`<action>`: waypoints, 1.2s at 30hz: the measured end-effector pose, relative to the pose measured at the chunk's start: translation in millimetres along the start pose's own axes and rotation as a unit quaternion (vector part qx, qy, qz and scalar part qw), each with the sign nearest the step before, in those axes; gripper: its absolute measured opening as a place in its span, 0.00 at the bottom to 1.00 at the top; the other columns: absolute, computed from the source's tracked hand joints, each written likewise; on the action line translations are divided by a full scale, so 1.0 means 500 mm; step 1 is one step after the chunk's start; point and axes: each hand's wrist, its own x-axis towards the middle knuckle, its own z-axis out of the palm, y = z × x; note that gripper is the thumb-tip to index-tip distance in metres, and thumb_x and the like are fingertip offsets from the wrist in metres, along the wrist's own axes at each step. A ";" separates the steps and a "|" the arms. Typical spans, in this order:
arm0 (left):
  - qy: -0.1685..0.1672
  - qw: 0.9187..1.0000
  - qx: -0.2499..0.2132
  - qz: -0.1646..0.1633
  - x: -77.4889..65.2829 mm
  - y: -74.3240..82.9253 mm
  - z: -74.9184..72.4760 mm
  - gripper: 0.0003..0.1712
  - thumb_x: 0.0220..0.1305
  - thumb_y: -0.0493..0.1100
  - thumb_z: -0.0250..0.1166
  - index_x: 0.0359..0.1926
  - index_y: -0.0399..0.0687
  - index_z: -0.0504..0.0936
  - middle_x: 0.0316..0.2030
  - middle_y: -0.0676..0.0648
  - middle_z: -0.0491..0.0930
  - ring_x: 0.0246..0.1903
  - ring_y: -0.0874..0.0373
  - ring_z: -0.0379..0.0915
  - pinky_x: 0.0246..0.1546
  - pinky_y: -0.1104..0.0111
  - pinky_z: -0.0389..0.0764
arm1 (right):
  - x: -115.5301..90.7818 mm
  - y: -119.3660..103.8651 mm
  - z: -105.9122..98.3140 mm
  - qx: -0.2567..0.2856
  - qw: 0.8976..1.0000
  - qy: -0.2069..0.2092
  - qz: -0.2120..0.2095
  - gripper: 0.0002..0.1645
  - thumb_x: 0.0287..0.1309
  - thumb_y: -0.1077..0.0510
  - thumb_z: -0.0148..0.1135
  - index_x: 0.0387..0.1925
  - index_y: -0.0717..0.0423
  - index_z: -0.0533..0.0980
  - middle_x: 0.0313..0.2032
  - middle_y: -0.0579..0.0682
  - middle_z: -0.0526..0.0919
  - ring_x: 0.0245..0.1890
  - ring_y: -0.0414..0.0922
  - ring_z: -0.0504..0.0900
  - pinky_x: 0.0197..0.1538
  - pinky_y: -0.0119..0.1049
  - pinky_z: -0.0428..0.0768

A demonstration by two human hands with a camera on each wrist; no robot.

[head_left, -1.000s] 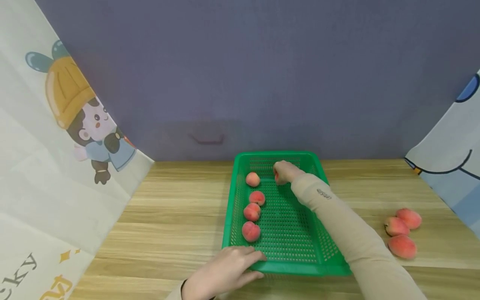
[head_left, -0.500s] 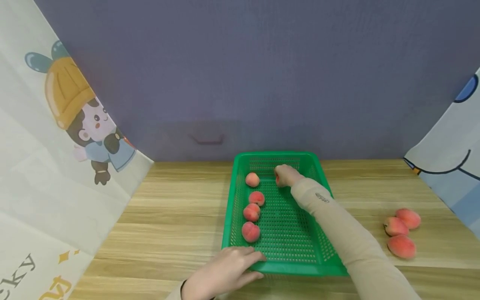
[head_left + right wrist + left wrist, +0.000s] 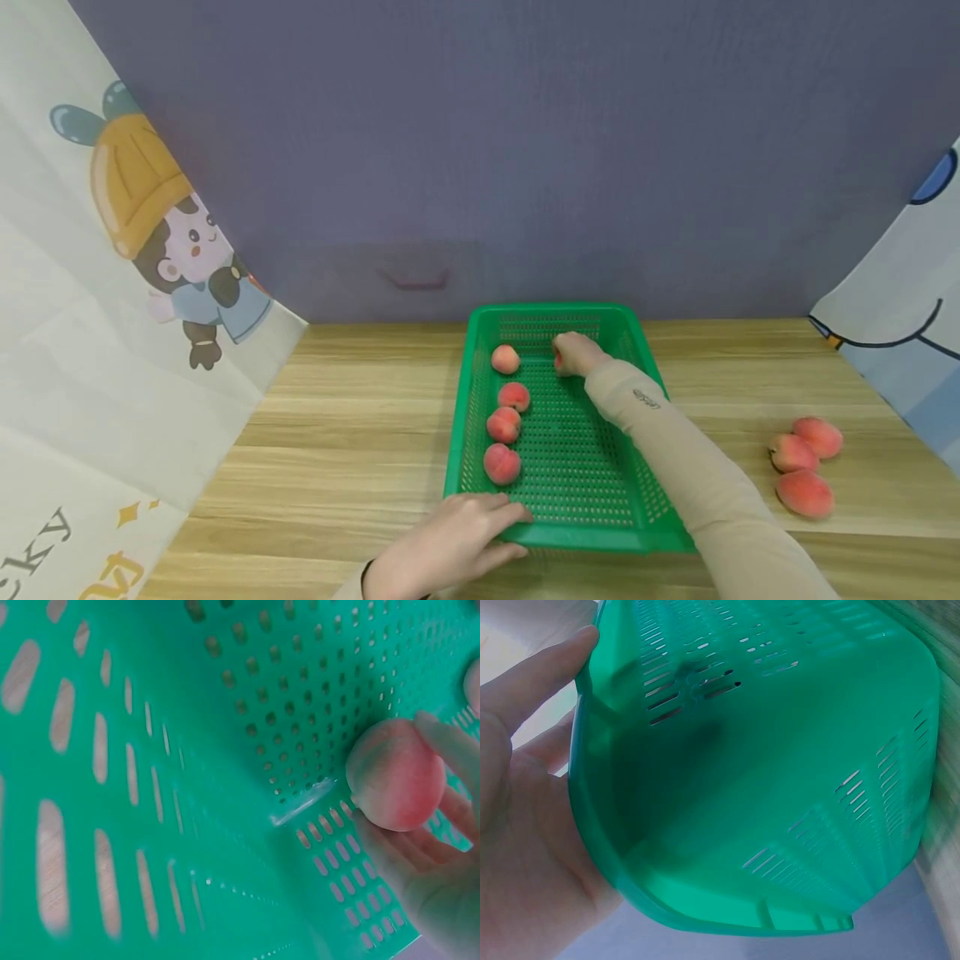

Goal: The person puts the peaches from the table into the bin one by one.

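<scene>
My right hand [image 3: 576, 353] reaches into the far end of a green plastic basket [image 3: 645, 540]. In the right wrist view its fingers and thumb hold a pale pink peach [image 3: 396, 774] close to the basket floor, by the far wall. The peach is mostly hidden by the hand in the head view. My left hand [image 3: 457, 537] grips the near rim of the basket at its left corner, with fingers over the rim and the thumb outside. Along the basket's left side lie several peaches in a column, among them a paler one [image 3: 506, 359] at the far end.
On the wooden table [image 3: 337, 433], right of the basket, three peaches lie close together, the nearest peach [image 3: 805, 493] being the largest. A dark grey-blue panel [image 3: 480, 167] rises behind the basket. Printed white sheets [image 3: 67, 350] stand at both sides.
My right hand has shifted slightly to the right and nearer inside the basket, still holding the peach. The left hand and the other peaches stay in place.
</scene>
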 end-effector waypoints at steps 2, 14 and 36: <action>0.001 1.000 -0.002 0.001 0.000 0.000 -0.001 0.12 0.55 0.47 0.63 0.40 0.50 0.77 0.29 0.58 0.76 0.29 0.75 0.69 0.31 0.86 0.68 | -0.001 -0.002 0.000 -0.001 1.000 0.004 0.000 0.06 0.45 0.70 0.53 0.28 0.64 0.74 0.22 0.51 0.72 0.21 0.44 0.65 0.27 0.34 0.65; 0.003 1.000 -0.002 0.003 -0.001 -0.002 0.003 0.12 0.55 0.48 0.62 0.39 0.50 0.77 0.29 0.58 0.76 0.29 0.75 0.68 0.31 0.86 0.68 | 0.001 -0.006 -0.001 -0.015 1.000 -0.011 0.010 0.06 0.47 0.66 0.60 0.31 0.63 0.74 0.22 0.50 0.73 0.23 0.44 0.68 0.29 0.35 0.67; 0.016 1.000 0.011 0.014 0.000 -0.002 0.002 0.12 0.54 0.47 0.63 0.39 0.50 0.77 0.29 0.58 0.76 0.29 0.73 0.70 0.31 0.84 0.69 | -0.006 -0.019 -0.051 -0.032 0.997 -0.067 0.009 0.21 0.52 0.61 0.59 0.47 0.68 0.71 0.44 0.61 0.76 0.42 0.53 0.75 0.43 0.42 0.74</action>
